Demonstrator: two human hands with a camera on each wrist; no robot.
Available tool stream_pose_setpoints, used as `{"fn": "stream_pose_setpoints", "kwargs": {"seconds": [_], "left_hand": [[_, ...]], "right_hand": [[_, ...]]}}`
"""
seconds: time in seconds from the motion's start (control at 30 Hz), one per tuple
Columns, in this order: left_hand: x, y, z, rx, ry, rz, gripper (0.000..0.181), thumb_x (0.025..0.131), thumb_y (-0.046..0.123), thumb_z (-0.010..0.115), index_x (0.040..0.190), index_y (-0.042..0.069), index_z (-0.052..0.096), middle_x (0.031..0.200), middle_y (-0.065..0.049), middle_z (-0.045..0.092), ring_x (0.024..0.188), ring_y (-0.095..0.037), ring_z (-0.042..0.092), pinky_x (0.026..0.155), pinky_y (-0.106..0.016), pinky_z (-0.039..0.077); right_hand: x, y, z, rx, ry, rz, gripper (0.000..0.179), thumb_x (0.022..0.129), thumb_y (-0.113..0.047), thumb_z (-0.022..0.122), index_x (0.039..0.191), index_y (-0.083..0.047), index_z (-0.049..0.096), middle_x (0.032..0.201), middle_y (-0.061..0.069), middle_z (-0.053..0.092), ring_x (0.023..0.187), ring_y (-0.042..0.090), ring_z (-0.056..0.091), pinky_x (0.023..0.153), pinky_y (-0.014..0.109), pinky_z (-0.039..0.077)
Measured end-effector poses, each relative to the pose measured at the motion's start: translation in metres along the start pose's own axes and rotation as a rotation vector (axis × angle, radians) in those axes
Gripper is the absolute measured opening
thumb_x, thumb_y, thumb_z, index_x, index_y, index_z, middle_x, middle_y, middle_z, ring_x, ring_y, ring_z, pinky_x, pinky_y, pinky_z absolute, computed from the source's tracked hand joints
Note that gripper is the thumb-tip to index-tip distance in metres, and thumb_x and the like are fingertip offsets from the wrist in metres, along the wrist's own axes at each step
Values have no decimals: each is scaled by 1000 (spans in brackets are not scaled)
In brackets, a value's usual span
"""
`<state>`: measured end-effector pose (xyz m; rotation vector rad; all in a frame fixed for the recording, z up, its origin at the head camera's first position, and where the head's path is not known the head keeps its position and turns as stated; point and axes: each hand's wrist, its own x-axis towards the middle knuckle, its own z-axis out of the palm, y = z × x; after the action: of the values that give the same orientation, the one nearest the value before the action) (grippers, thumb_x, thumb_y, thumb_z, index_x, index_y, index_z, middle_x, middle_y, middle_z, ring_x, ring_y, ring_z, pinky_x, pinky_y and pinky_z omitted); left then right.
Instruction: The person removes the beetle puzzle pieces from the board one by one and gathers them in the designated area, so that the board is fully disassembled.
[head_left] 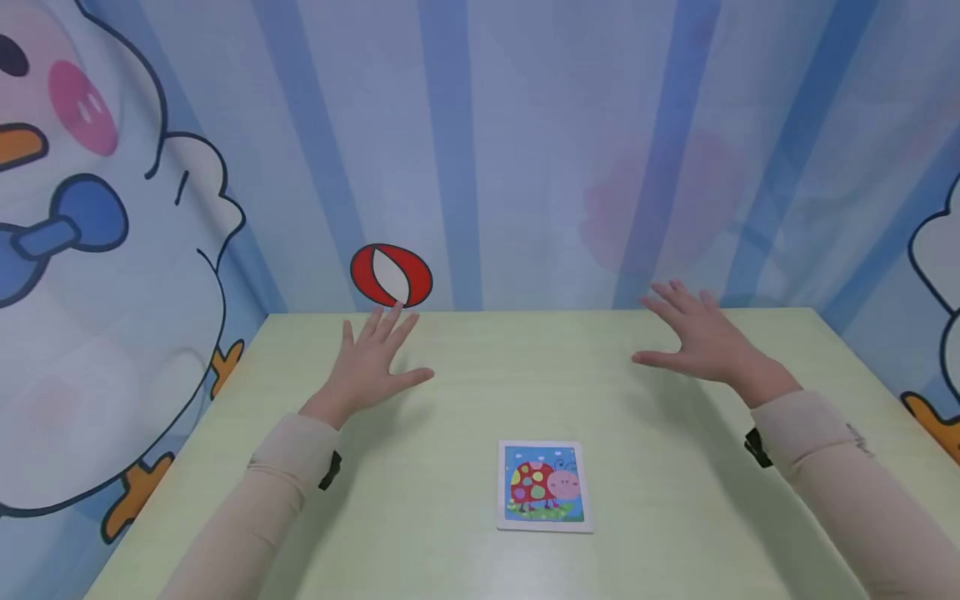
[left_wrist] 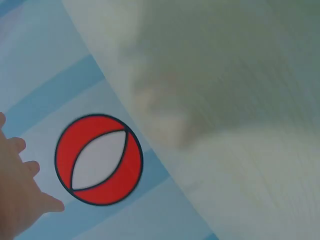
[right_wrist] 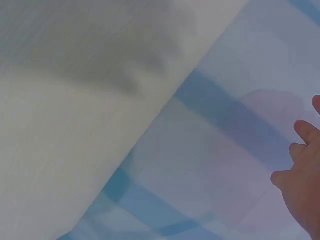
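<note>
My left hand (head_left: pixel 367 368) hovers over the left part of the table with its fingers spread, holding nothing. Over the right part, my right hand (head_left: pixel 705 340) is raised too, fingers apart and thumb pointing inward. Between the two forearms, nearer to me, a white-bordered picture card (head_left: pixel 545 487) lies flat, showing a red spotted ladybug on a blue ground. In the left wrist view the left hand (left_wrist: pixel 20 185) shows at the left edge. The right wrist view has the right hand (right_wrist: pixel 302 175) at its right edge.
The pale yellow-green table (head_left: pixel 525 375) ends at a blue striped curtain (head_left: pixel 525 167). Printed on the curtain are a red and white ball (head_left: pixel 416 275) and a large white bird (head_left: pixel 97 350) at left. Both hands cast shadows on the tabletop.
</note>
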<state>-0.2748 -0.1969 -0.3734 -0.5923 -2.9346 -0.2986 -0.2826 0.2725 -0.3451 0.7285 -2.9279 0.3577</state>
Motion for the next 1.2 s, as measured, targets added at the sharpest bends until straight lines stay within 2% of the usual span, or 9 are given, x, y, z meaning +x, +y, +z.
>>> {"fn": "stream_pose_setpoints", "kwargs": {"seconds": [0.17, 0.33, 0.47, 0.63, 0.8, 1.0, 1.2], "left_hand": [[-14, 17, 5, -43, 11, 17, 87, 87, 63, 54, 155, 21, 19, 162, -8, 13, 148, -34, 5, 109, -70, 0], [-29, 37, 10, -99, 27, 46, 87, 86, 61, 58, 155, 20, 22, 162, -8, 16, 148, -33, 8, 109, -70, 2], [-38, 53, 14, -132, 12, 50, 88, 85, 60, 60, 155, 20, 23, 161, -6, 16, 148, -32, 9, 110, -69, 4], [-45, 70, 22, -145, -32, 71, 89, 84, 61, 61, 154, 20, 25, 162, -5, 17, 148, -31, 10, 110, -69, 7], [-46, 82, 31, -173, -97, 105, 89, 83, 62, 62, 154, 21, 26, 162, -2, 17, 149, -29, 9, 111, -68, 7], [-48, 90, 41, -172, -200, 128, 91, 81, 64, 63, 153, 20, 27, 162, -1, 17, 149, -27, 9, 112, -67, 6], [-49, 96, 47, -170, -259, 149, 92, 81, 66, 61, 153, 19, 28, 161, -2, 18, 149, -28, 9, 111, -68, 8]], "right_hand": [[6, -33, 6, 89, -1, -91, 87, 84, -54, 68, 148, -6, 35, 156, 21, 23, 146, 40, 11, 113, 62, 7], [4, -60, 19, 144, -6, -152, 86, 81, -54, 71, 146, -8, 40, 155, 17, 28, 144, 39, 17, 112, 62, 18], [3, -80, 27, 187, -27, -185, 85, 80, -57, 69, 146, -10, 41, 154, 14, 31, 142, 38, 25, 109, 60, 28], [4, -100, 35, 236, -73, -223, 82, 80, -54, 72, 145, -14, 44, 151, 11, 37, 138, 34, 34, 106, 55, 35], [6, -113, 42, 268, -100, -256, 76, 79, -46, 77, 141, -13, 49, 146, 11, 42, 134, 32, 40, 103, 52, 40], [11, -122, 57, 260, -145, -298, 73, 78, -46, 77, 138, -12, 52, 140, 9, 47, 129, 28, 43, 101, 48, 43], [11, -132, 73, 243, -233, -289, 68, 79, -41, 78, 136, -11, 54, 138, 8, 48, 126, 27, 44, 100, 47, 44]]}}
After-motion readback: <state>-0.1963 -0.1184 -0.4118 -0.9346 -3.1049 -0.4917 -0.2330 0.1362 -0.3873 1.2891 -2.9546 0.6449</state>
